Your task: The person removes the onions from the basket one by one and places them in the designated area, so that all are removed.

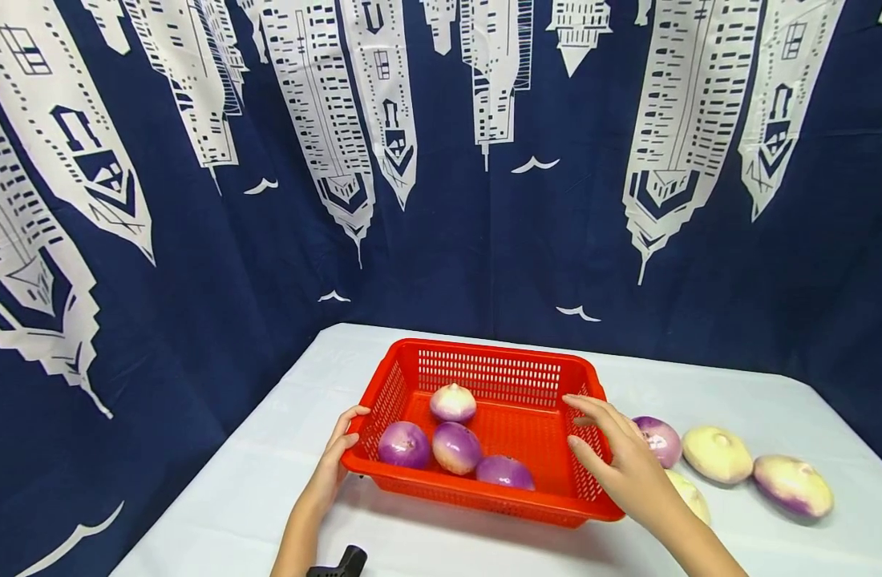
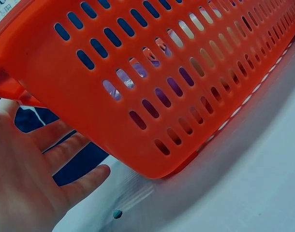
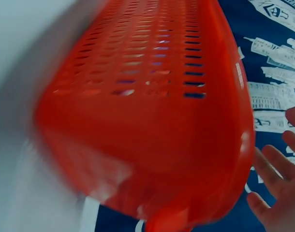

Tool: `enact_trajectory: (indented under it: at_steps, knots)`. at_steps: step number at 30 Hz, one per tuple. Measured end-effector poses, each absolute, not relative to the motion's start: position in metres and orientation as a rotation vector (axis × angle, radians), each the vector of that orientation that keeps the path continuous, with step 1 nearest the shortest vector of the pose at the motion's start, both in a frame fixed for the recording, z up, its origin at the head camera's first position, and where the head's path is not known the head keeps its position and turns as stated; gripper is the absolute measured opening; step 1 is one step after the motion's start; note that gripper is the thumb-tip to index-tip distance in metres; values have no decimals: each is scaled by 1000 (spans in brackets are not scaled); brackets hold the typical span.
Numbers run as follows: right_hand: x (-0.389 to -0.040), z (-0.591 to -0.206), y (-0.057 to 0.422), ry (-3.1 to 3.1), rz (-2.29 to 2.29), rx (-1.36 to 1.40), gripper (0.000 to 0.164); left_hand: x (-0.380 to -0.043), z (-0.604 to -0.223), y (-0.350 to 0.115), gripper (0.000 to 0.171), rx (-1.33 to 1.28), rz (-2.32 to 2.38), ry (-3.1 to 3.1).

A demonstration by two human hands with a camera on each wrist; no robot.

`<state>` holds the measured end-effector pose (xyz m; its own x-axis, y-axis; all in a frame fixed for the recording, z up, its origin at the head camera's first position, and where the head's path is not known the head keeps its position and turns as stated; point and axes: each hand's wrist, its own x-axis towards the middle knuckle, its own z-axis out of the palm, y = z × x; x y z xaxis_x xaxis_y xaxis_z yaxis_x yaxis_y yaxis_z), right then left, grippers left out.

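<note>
A red plastic basket (image 1: 484, 501) with slotted walls stands over the white table, holding several glossy purple-and-white onions (image 1: 457, 447). My left hand (image 1: 333, 457) grips the rim at the basket's left end; in the left wrist view, fingers of that hand (image 2: 31, 169) reach under the rim beside the slotted wall. At the opposite end, my right hand (image 1: 625, 461) is held over the rim with fingers spread and nothing in them. The right wrist view has this hand (image 3: 283, 188) beside the basket's red end wall (image 3: 147, 130), which is partly blurred.
To the right of the basket, several more onions (image 1: 717, 455) lie on the white-covered table (image 1: 744, 545), one partly hidden by my right arm. A dark blue curtain (image 1: 441, 264) with white building prints hangs behind and at the left. A black device (image 1: 343, 561) shows near my left wrist.
</note>
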<state>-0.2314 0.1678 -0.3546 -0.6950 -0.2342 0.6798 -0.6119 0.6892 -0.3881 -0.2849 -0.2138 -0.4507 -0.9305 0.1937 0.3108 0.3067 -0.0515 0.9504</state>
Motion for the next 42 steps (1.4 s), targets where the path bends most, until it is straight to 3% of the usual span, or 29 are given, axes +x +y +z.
enact_trajectory:
  at_steps: [22, 29, 42]
  knots:
    - [-269, -310, 128, -2508, 923, 762, 49, -280, -446, -212, 41, -521, -2132, -2127]
    - [-280, -302, 117, -2544, 1024, 796, 48, -286, -452, -211, 41, -373, -2173, -2126]
    - [-311, -299, 101, -2623, 731, 855, 51, -282, -448, -214, 39, -554, -2122, -2129]
